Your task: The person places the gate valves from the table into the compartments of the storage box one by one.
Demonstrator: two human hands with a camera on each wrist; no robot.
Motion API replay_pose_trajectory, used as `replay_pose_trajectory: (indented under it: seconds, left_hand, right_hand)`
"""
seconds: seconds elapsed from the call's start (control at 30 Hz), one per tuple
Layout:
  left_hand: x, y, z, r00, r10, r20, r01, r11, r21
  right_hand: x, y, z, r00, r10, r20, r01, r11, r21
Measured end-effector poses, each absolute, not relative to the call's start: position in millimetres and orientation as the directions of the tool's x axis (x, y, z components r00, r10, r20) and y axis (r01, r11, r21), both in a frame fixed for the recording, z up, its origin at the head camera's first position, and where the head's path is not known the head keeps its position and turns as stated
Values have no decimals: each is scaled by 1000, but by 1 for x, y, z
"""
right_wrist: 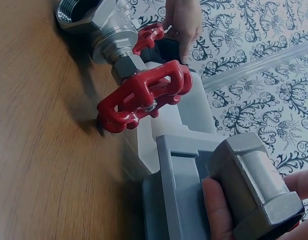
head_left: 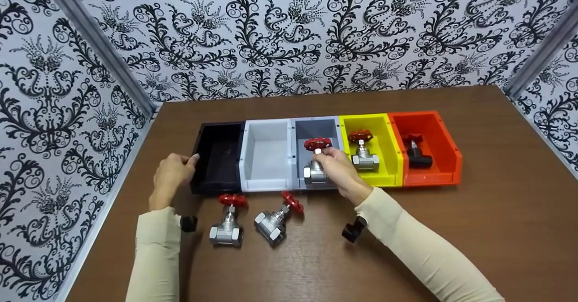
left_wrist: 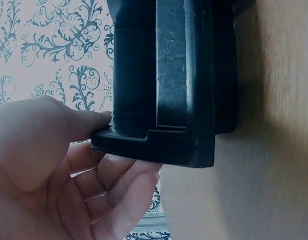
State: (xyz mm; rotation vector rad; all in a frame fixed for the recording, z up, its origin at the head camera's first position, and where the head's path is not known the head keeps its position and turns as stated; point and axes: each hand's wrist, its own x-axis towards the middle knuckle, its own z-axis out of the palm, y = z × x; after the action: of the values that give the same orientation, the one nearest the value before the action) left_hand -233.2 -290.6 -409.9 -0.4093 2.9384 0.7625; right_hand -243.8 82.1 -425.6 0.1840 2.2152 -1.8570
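Note:
My right hand (head_left: 339,170) grips a metal gate valve with a red handwheel (head_left: 317,144), holding it upright over the grey bin (head_left: 311,127). In the right wrist view the steel body of the valve (right_wrist: 254,182) sits between thumb and fingers, close above that bin's front edge. At the far left, my left hand (head_left: 174,175) holds the side wall of the black bin (head_left: 195,180). Its thumb rests at the rim and its fingers lie along the outer face in the left wrist view. Two similar valves, one upright (head_left: 227,234) and one tilted (head_left: 271,224), are on the table in front.
A white bin (head_left: 267,187) stands between the black and grey ones. To the right, the yellow bin (head_left: 393,175) contains a red-wheeled valve (head_left: 365,160), and the orange bin (head_left: 445,157) a dark-bodied valve (head_left: 419,160). Patterned walls (head_left: 280,35) border the brown table (head_left: 496,211).

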Motion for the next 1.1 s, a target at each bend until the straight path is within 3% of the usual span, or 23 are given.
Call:
replay_pose_trajectory:
  seconds: [0.77, 1.1]
  left_hand:
    - [-232, -291, -412, -965, -219, -143, -261, 840, 477]
    - [-230, -291, -411, -966, -228, -119, -257, 837, 482]
  right_hand:
    - [-255, 72, -421, -959, -69, -276, 261, 180, -949]
    - [-263, 66, -422, -962, -12, -271, 264, 192, -945]
